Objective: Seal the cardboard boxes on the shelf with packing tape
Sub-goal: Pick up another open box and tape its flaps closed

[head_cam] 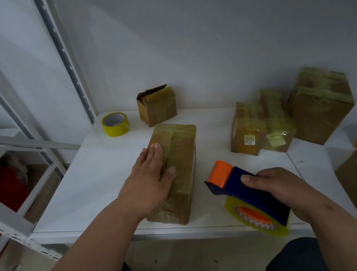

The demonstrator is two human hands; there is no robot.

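Holding the dispenser (247, 194) in the right hand (279, 187), fingers wrapped round its blue body, just right of the long box (178, 172), the person flattens the left hand (149, 180) on that box's top, fingers straight. Best to keep pressing beside the centre seam, then run tape along it. Beyond the box stand a small open box (157, 106) and a yellow roll (115, 124) on the shelf (95, 170).

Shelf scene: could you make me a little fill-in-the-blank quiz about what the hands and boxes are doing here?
1. The left hand presses flat on a long ____.
2. The right hand grips a blue and orange tape ____.
3. The spare tape roll at the back is ____ in colour.
4. The small box by the wall has its flaps ____.

Missing words: box; dispenser; yellow; open.
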